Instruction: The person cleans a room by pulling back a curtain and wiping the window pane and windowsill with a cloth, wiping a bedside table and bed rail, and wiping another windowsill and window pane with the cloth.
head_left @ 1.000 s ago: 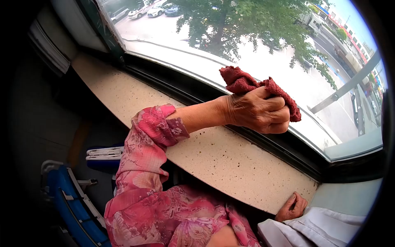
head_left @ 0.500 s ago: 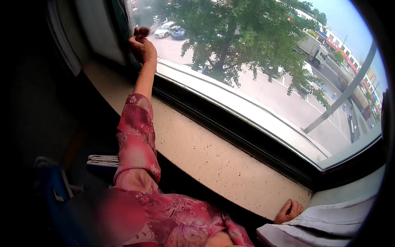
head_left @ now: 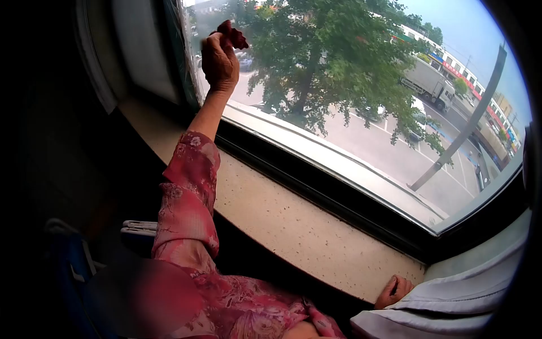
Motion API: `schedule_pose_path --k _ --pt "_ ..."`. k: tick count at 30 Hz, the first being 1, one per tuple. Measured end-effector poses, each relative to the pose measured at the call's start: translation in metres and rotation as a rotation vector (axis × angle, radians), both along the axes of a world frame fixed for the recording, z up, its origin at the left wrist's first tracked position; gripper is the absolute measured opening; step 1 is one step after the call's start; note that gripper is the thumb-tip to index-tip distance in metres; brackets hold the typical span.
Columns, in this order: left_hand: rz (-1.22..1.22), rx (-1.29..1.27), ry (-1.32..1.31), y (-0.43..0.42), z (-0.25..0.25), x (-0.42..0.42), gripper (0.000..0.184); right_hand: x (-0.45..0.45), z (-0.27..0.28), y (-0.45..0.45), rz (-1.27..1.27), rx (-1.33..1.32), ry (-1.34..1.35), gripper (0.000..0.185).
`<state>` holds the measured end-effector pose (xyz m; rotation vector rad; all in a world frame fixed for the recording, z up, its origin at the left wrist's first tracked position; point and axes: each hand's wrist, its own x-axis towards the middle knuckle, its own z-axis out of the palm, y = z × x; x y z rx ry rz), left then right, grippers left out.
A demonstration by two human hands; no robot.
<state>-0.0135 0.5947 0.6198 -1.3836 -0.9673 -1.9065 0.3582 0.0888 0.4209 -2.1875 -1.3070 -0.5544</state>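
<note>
High on the left, my left hand (head_left: 220, 66) is closed on a crumpled dark red cloth (head_left: 236, 37), held up at the window pane (head_left: 271, 85). The cloth sticks out past the fingers on the right side; whether it presses on the glass I cannot tell. My right hand (head_left: 395, 291) rests at the right end of the speckled stone windowsill (head_left: 282, 217), its fingers curled in, with nothing visible in them. A white curtain (head_left: 446, 299) beside it covers the wrist.
A black window frame (head_left: 333, 198) runs along the sill. At the lower left are a folded white-edged item (head_left: 139, 227) and a blue object (head_left: 73, 263) in shadow. Outside the glass are a tree (head_left: 316, 62), a leaning pole (head_left: 463, 130) and a truck (head_left: 432, 85).
My left hand has moved right and slightly up, away from the window's left edge, and more of the cloth shows. My right hand stays on the sill.
</note>
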Motion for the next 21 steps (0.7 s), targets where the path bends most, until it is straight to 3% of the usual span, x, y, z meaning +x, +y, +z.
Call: schedule_pose_path --k 1,2,5,7,8,9,11,12,16,19,21 --pt "-0.04 -0.182 -0.18 0.025 -0.005 -0.023 0.015 0.001 -0.001 0.0 -0.002 0.001 -0.005 0.003" --pt "-0.175 -0.167 -0.354 0.054 -0.018 -0.04 0.017 0.0 0.001 -0.001 -0.001 -0.003 -0.002 0.003" --pt "0.031 -0.302 -0.366 0.034 -0.049 -0.023 0.019 0.001 -0.003 0.001 0.019 0.046 -0.006 0.003" --pt "0.01 -0.189 -0.216 0.02 -0.062 -0.008 0.018 -0.006 0.007 0.003 0.018 0.037 -0.007 0.004" --pt "-0.141 -0.171 -0.11 0.014 -0.058 -0.008 0.018 -0.006 0.01 0.002 0.021 0.021 -0.028 0.005" --pt "-0.291 -0.144 -0.013 0.007 -0.045 -0.004 0.017 -0.004 0.011 0.001 0.027 0.006 -0.053 0.005" --pt "-0.344 -0.139 0.09 -0.024 0.006 0.017 0.018 -0.005 0.012 0.001 0.01 0.009 -0.053 0.006" --pt "-0.134 0.053 0.231 -0.023 0.035 0.019 0.021 -0.002 0.008 0.0 0.03 0.026 -0.079 0.007" --pt "-0.048 -0.112 -0.083 0.071 0.159 -0.031 0.029 -0.006 0.011 0.0 0.001 0.037 -0.053 0.011" --pt "-0.203 0.35 -0.249 0.089 0.226 -0.016 0.026 -0.009 0.015 0.0 -0.044 0.022 -0.071 0.013" --pt "-0.44 0.23 0.041 -0.02 0.221 0.056 0.02 -0.012 0.014 0.001 -0.087 0.013 0.013 0.016"
